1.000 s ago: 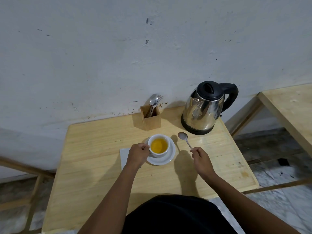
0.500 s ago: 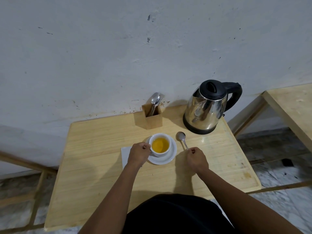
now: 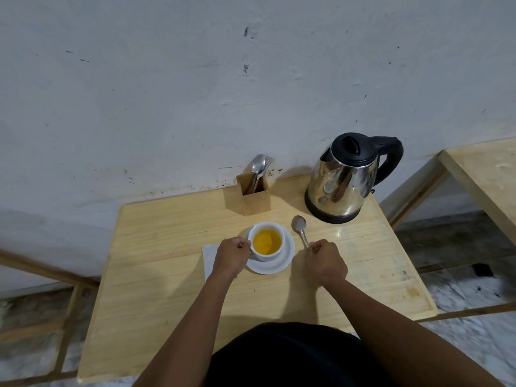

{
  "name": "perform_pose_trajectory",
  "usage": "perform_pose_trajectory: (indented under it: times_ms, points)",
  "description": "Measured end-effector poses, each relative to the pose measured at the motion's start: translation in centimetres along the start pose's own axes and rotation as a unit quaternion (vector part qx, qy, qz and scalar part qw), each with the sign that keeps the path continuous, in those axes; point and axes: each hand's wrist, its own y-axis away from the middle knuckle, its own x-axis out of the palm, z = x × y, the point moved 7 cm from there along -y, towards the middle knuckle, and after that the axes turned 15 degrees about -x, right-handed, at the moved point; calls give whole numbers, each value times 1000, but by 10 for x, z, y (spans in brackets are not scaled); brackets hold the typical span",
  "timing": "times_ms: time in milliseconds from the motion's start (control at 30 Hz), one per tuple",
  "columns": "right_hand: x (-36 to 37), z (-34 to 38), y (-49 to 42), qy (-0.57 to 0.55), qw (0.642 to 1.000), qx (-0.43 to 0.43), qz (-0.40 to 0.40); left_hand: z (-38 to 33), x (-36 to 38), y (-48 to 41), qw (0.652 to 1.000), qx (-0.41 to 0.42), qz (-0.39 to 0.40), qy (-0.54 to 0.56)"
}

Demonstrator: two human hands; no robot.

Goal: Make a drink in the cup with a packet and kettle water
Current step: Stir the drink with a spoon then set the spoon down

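A white cup (image 3: 267, 255) holding yellow-orange liquid stands on a white saucer (image 3: 282, 263) in the middle of the wooden table (image 3: 156, 275). My left hand (image 3: 231, 258) is closed on the cup's left side, at its handle. My right hand (image 3: 326, 261) grips the handle of a metal spoon (image 3: 299, 226), whose bowl points away from me, just right of the saucer and low over the table. A steel kettle (image 3: 344, 180) with a black lid and handle stands on its base at the back right. No packet is visible.
A wooden cutlery holder (image 3: 254, 196) with a spoon and fork stands at the back, near the wall. A white napkin (image 3: 209, 258) lies under my left hand. A second wooden table (image 3: 485, 174) is at the right, across a gap.
My right hand has brought the spoon leftward, closer to the saucer, and lower. My left hand has stayed on the cup.
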Motion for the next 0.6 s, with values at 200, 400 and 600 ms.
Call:
perform_pose_trajectory:
  times_ms: [200, 400, 600]
  points:
    - [1, 8, 0, 69, 995, -68, 31, 0, 0, -1, 1000, -8, 2, -3]
    - [2, 12, -5, 96, 991, -72, 59, -2, 0, -2, 1000, 0, 4, -1]
    - [0, 11, -7, 85, 991, -73, 69, -4, -1, -1, 1000, 6, -11, -7]
